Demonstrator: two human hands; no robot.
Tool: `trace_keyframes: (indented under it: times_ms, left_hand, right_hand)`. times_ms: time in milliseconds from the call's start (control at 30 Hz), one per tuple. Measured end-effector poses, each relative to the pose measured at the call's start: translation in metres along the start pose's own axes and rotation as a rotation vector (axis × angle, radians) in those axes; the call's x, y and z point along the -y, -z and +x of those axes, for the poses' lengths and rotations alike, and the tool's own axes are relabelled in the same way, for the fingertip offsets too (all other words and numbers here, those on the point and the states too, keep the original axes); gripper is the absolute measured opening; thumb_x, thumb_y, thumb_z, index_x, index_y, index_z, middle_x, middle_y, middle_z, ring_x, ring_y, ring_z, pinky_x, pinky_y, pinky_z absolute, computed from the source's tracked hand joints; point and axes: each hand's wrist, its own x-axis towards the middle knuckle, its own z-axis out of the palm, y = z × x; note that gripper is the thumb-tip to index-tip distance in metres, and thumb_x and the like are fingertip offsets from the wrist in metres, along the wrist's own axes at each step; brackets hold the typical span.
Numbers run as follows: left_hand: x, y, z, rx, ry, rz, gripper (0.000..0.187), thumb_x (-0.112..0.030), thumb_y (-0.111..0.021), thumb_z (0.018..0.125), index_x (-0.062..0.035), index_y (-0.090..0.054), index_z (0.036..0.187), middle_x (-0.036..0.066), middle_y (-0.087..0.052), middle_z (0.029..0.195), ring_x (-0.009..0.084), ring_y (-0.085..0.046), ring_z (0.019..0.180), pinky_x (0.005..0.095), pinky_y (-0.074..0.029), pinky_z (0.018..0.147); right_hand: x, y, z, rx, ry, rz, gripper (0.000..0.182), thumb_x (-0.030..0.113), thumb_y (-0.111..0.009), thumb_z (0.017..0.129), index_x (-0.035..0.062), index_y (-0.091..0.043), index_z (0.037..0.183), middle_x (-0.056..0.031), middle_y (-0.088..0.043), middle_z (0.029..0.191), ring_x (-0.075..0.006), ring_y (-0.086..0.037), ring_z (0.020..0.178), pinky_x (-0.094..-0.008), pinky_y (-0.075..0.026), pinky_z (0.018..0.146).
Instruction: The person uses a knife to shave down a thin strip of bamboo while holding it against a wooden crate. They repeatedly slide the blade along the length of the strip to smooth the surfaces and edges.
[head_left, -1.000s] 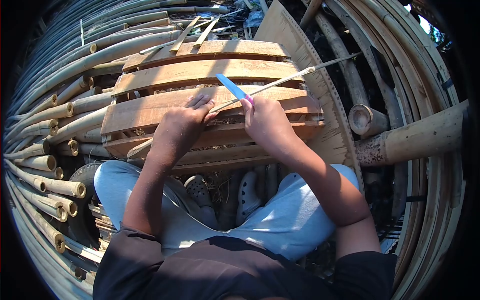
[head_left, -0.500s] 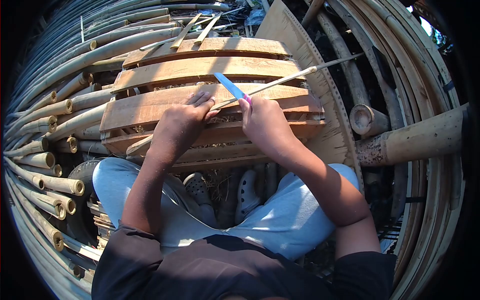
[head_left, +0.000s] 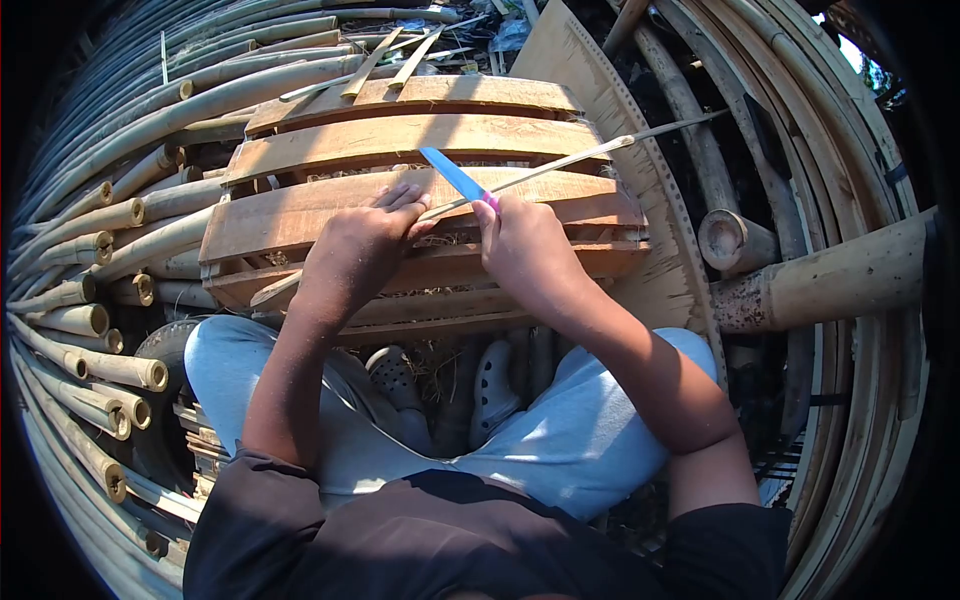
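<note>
Strip point(head_left: 570, 161) runs slantwise over the slats point(head_left: 480, 134), up to the upper right. My left hand point(head_left: 355, 245)'s pinching it mid-frame, while my right point(head_left: 530, 240)'s wrapped round the knife point(head_left: 452, 174). Blade's just shifted a touch left, so it's kinda closer to my left fingers now.

slatted wooden bench point(head_left: 265, 222) (sunlit, partly shaded); long bamboo strip point(head_left: 562, 163) aslant across it; two short strips point(head_left: 413, 62) overlapping far edge

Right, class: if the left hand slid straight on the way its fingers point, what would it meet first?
The left hand would probably meet the blue knife blade held by the right hand, though its height above the wooden slat is unclear.
</note>
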Motion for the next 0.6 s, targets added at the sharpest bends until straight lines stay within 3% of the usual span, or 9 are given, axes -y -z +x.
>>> trace_keyframes:
  times_ms: [67, 133, 200, 300, 367, 467, 500, 567, 600]
  left_hand:
    - [0.001, -0.001, 0.000, -0.009, 0.002, 0.011, 0.033, -0.031, -0.058, 0.103, -0.0074, -0.069, 0.122, 0.013, -0.070, 0.127, 0.0303, -0.069, 0.114, 0.0426, -0.059, 0.090]
    - [0.004, -0.003, -0.001, -0.057, -0.029, -0.003, 0.032, -0.031, -0.058, 0.103, -0.0080, -0.070, 0.122, 0.013, -0.070, 0.126, 0.0307, -0.069, 0.113, 0.0432, -0.059, 0.090]
    - [0.006, -0.007, 0.000, -0.110, -0.067, -0.023, 0.032, -0.031, -0.059, 0.103, -0.0086, -0.070, 0.122, 0.014, -0.071, 0.125, 0.0312, -0.070, 0.112, 0.0437, -0.059, 0.090]
    - [0.008, -0.006, 0.001, -0.127, -0.066, -0.042, 0.033, -0.031, -0.059, 0.102, -0.0077, -0.070, 0.123, 0.015, -0.070, 0.124, 0.0333, -0.069, 0.111, 0.0452, -0.058, 0.090]
    - [0.005, 0.007, 0.003, 0.015, 0.047, -0.150, 0.029, -0.022, -0.065, 0.100, -0.0091, -0.071, 0.125, 0.016, -0.068, 0.128, 0.0355, -0.065, 0.118, 0.0453, -0.057, 0.094]
    - [0.002, 0.014, 0.004, 0.113, 0.130, -0.173, 0.029, -0.022, -0.066, 0.100, -0.0082, -0.070, 0.125, 0.017, -0.068, 0.129, 0.0369, -0.064, 0.120, 0.0446, -0.057, 0.094]
    - [0.004, 0.011, 0.003, 0.115, 0.130, -0.171, 0.029, -0.022, -0.066, 0.100, -0.0082, -0.070, 0.125, 0.017, -0.068, 0.129, 0.0369, -0.064, 0.120, 0.0446, -0.057, 0.094]
    - [0.012, 0.004, 0.001, -0.007, 0.040, -0.260, 0.031, -0.029, -0.063, 0.101, -0.0085, -0.071, 0.123, 0.020, -0.068, 0.123, 0.0416, -0.067, 0.105, 0.0478, -0.056, 0.088]
    - [0.014, 0.002, 0.001, -0.004, 0.040, -0.258, 0.031, -0.029, -0.063, 0.101, -0.0085, -0.071, 0.123, 0.020, -0.068, 0.123, 0.0416, -0.067, 0.105, 0.0478, -0.056, 0.088]
  right_hand:
    - [-0.015, 0.008, 0.009, 0.042, -0.035, -0.028, 0.039, 0.025, -0.055, 0.105, -0.0082, -0.070, 0.091, -0.0323, -0.067, 0.076, -0.0494, -0.069, 0.078, -0.0558, -0.056, 0.073]
    - [-0.039, 0.026, 0.023, -0.079, -0.055, -0.107, 0.040, 0.025, -0.055, 0.106, -0.0090, -0.071, 0.092, -0.0307, -0.067, 0.075, -0.0475, -0.070, 0.076, -0.0531, -0.057, 0.071]
    - [-0.072, 0.046, 0.036, -0.191, -0.210, -0.182, 0.040, 0.024, -0.055, 0.106, -0.0097, -0.072, 0.091, -0.0294, -0.068, 0.074, -0.0457, -0.071, 0.074, -0.0508, -0.057, 0.068]
    - [-0.083, 0.059, 0.038, -0.291, -0.177, -0.184, 0.041, 0.024, -0.055, 0.106, -0.0103, -0.071, 0.089, -0.0291, -0.067, 0.072, -0.0450, -0.071, 0.073, -0.0505, -0.056, 0.064]
    - [-0.062, 0.040, 0.031, -0.240, -0.178, -0.214, 0.042, 0.024, -0.055, 0.106, -0.0101, -0.070, 0.087, -0.0298, -0.067, 0.072, -0.0462, -0.070, 0.072, -0.0507, -0.057, 0.063]
    - [-0.012, 0.002, 0.006, -0.050, -0.054, -0.041, 0.041, 0.024, -0.054, 0.106, -0.0085, -0.067, 0.086, -0.0326, -0.065, 0.072, -0.0500, -0.069, 0.074, -0.0558, -0.056, 0.068]
    - [-0.008, -0.008, 0.002, -0.034, 0.022, -0.027, 0.040, 0.024, -0.054, 0.106, -0.0088, -0.067, 0.088, -0.0325, -0.066, 0.072, -0.0504, -0.069, 0.074, -0.0565, -0.056, 0.067]
    - [-0.015, -0.001, 0.008, -0.045, 0.003, -0.036, 0.040, 0.025, -0.054, 0.106, -0.0090, -0.067, 0.088, -0.0326, -0.066, 0.073, -0.0502, -0.069, 0.075, -0.0561, -0.056, 0.067]
    - [-0.021, 0.006, 0.013, -0.055, -0.016, -0.049, 0.040, 0.025, -0.054, 0.107, -0.0092, -0.067, 0.089, -0.0328, -0.066, 0.074, -0.0501, -0.069, 0.075, -0.0557, -0.057, 0.067]
